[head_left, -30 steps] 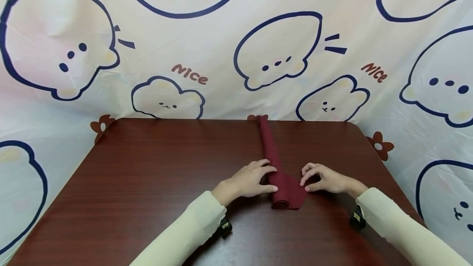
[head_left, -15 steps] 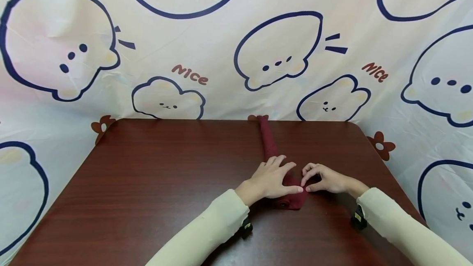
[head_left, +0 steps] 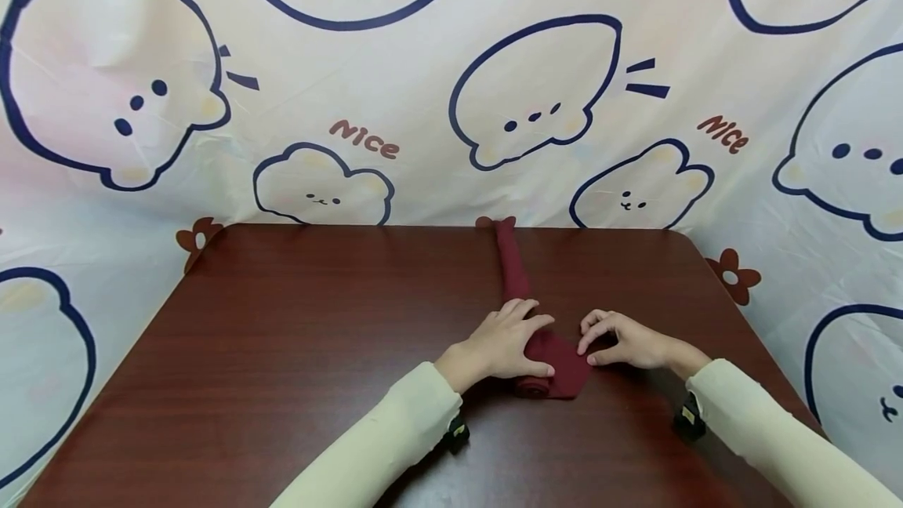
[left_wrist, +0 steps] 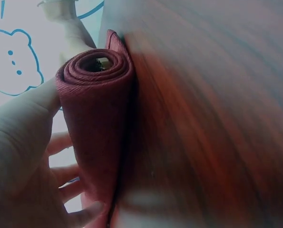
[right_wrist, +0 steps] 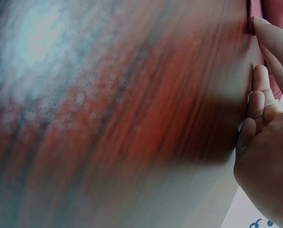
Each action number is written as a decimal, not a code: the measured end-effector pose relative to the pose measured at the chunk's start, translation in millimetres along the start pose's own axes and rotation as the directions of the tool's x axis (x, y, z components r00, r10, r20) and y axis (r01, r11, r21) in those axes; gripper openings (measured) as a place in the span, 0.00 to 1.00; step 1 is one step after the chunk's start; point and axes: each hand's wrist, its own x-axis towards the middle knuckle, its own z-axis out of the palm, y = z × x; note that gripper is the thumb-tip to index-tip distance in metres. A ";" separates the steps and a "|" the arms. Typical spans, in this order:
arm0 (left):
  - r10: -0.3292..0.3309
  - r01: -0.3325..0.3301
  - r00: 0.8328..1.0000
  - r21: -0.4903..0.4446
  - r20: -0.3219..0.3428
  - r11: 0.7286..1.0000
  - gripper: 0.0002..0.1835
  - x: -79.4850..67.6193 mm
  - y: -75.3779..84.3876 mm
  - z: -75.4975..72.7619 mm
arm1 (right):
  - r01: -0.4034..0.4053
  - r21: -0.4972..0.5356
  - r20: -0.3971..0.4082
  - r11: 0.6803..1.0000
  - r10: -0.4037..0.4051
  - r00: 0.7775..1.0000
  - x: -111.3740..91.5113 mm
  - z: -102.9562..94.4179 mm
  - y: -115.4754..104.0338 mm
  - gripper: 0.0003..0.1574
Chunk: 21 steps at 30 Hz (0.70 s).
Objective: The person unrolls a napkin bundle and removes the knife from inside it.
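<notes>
Nearest of all, two pale sleeves [head_left: 374, 437] reach in from seven and five o'clock. Here's the left hand [head_left: 497, 342], fingers spread wide, resting on the roll of burgundy cloth [head_left: 567, 371] from its nine o'clock side; the right hand [head_left: 630, 341], at three o'clock, pinches the pointed tip, narrow! That cloth lies three o'clock of the middle of the dark table [head_left: 282, 335], its strip running twelve-wards to the far edge; beyond, a cartoon backdrop [head_left: 423, 85].

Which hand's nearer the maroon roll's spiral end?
Left. Left hand rests on the roll, beside its spiral end; right hand is farther off, at the flat flap tip.
</notes>
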 end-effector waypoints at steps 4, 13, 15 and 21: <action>-0.008 0.008 1.000 -0.011 0.010 1.000 0.41 -3.8 -5.3 -3.4 | -0.016 0.004 0.010 1.000 0.016 1.000 0.7 -0.3 1.0 0.06; -0.022 0.023 1.000 -0.010 0.009 1.000 0.40 -15.0 -15.9 -9.6 | -0.027 0.005 0.008 1.000 0.027 1.000 1.8 -0.3 -1.2 0.06; -0.027 0.027 1.000 -0.011 0.005 1.000 0.40 -18.1 -17.7 -10.9 | -0.028 0.006 0.009 1.000 0.028 1.000 2.0 -0.3 -1.5 0.06; -0.039 0.039 0.999 -0.009 -0.001 0.999 0.39 -26.4 -23.1 -14.5 | -0.010 0.019 0.014 1.000 0.010 1.000 1.4 -0.9 -2.9 0.06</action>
